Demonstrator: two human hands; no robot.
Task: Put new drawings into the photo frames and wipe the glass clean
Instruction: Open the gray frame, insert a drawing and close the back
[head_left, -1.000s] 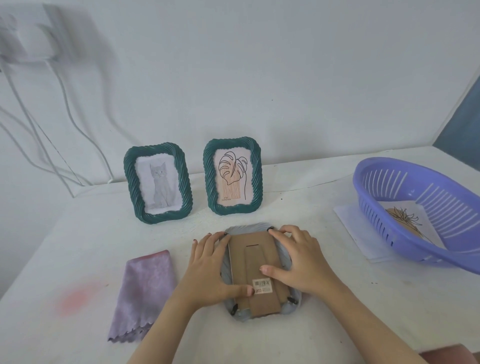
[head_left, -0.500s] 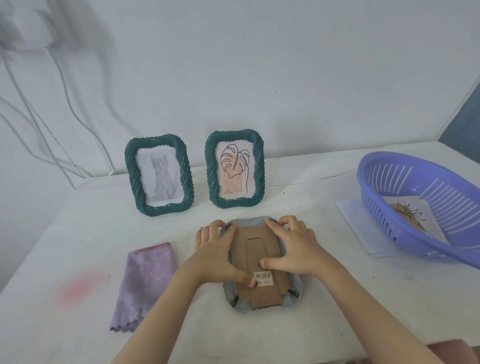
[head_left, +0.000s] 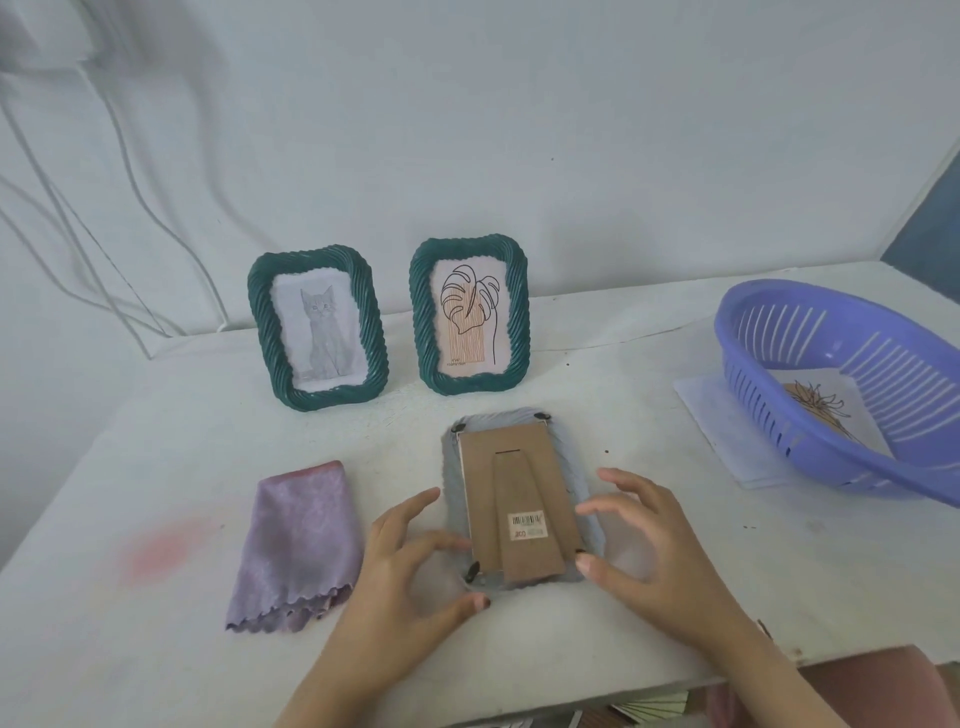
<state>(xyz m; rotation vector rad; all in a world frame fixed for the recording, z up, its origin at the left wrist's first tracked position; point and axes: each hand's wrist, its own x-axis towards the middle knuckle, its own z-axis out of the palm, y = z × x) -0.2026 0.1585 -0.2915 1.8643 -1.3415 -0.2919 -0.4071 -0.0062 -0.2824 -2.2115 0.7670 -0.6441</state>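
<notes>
A grey photo frame lies face down on the white table, its brown cardboard back and stand showing. My left hand hovers at its lower left edge, fingers spread and loosely bent, holding nothing. My right hand hovers at its lower right edge, fingers also spread, gripping nothing. Two green frames stand upright behind: one with a cat drawing, one with a leaf drawing. A folded purple cloth lies left of my left hand.
A purple plastic basket at the right holds a drawing and rests on a white sheet. White cables hang down the wall at the left. The table's front edge runs close under my right wrist.
Both hands have come off the cardboard back and slid down to the frame's lower sides. The frame's top clips, covered by fingers before, now show.
</notes>
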